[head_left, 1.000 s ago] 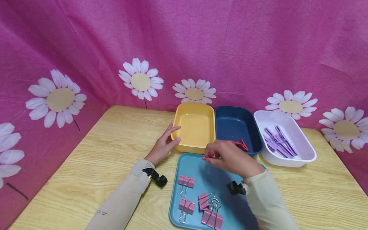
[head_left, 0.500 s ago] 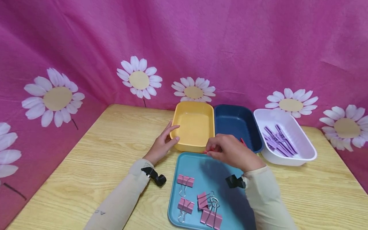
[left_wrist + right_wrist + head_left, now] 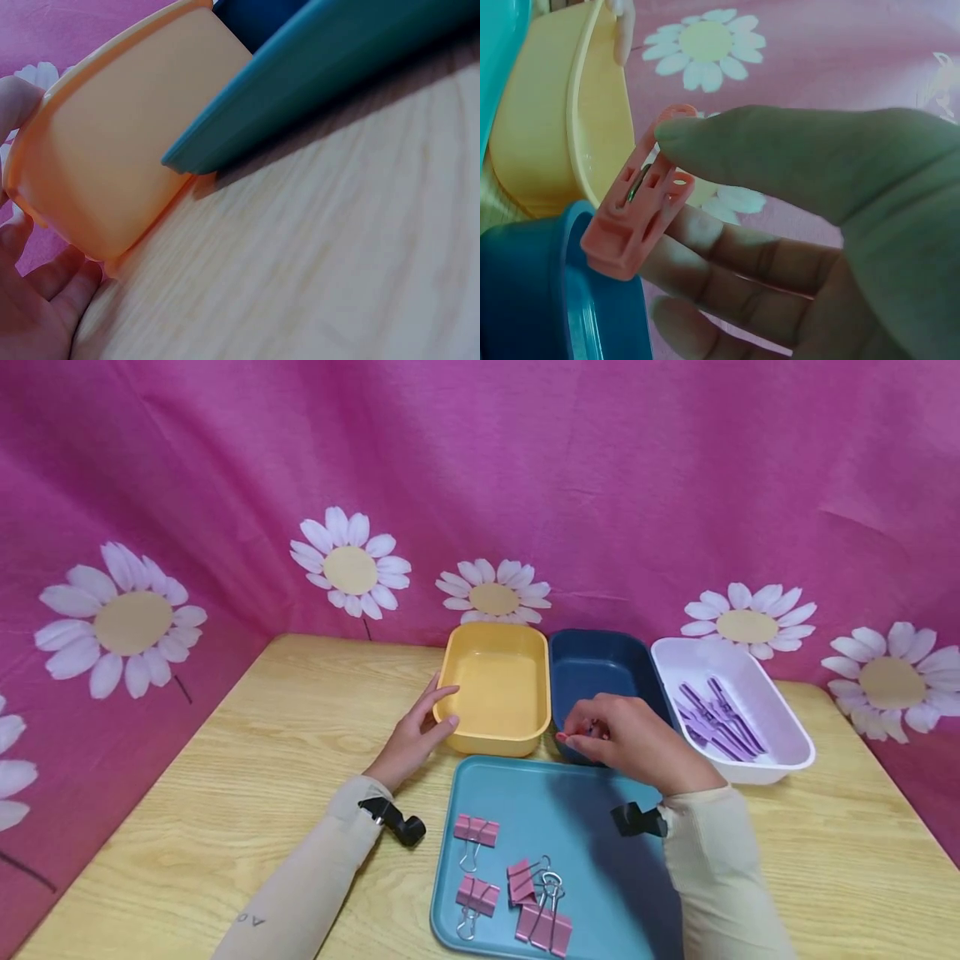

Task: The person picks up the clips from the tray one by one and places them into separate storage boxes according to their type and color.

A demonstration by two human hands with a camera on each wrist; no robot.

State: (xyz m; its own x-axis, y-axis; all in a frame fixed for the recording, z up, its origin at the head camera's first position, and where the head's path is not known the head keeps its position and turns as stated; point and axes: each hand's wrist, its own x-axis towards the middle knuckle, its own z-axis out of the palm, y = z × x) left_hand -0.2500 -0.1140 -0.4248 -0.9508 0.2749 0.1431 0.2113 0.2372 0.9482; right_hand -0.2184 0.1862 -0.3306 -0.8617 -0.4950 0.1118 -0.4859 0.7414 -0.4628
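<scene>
Right hand has travelled up and rightward off the far edge of the teal tray; it is now over the near rim of the navy bin, where one second earlier it sat at the tray edge.

Grip state, right: thumb and fingers pinch a pink clothespin. Right wrist view shows the thumb tip on the peg's handle end and the fingers backing it from below. Jaw end of the peg points away from the palm, down toward the navy bin's rim. Long axis runs obliquely, out and down from the pinch.

Key relation: the bin cavity lies directly beneath and just beyond the pinch. Yellow bin lies to the left of the grip, white bin with purple pegs to the right, touching the navy one. In the head view the peg shows only as a pink tip at the fingertips.

Grip state, left: left hand rests against the yellow bin's near left corner, fingers straight along its wall, not curled round anything. It is well apart from the peg; the right hand is the one at it.

Behind the grip, on the tray: four pink binder clips, untouched.
</scene>
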